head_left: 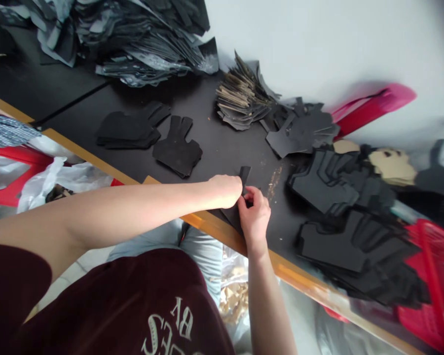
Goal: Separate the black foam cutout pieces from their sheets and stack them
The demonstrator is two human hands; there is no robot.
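Observation:
Near the table's front edge, a black flat cut-out piece (245, 173) shows between my two hands, with a narrow strip sticking out beyond them. My left hand (226, 191) is closed over it, its back toward me and its fingertips hidden. Thumb and fingers of my right hand (256, 211) pinch the same piece from the right, touching my left hand. A wider dark part of the piece (230, 215) lies below, partly covered. Left of my hands lie a small stack of black cut-outs (178, 150) and another black stack (128, 129).
Large piles of black sheets (140, 44) stand at the back left. A brown-edged bundle (240, 93) leans near the wall. Several black cut-out stacks (329, 241) lie on the right beside a red basket (434, 286). A pink object (373, 106) rests against the wall. The table edge (203, 224) is wooden.

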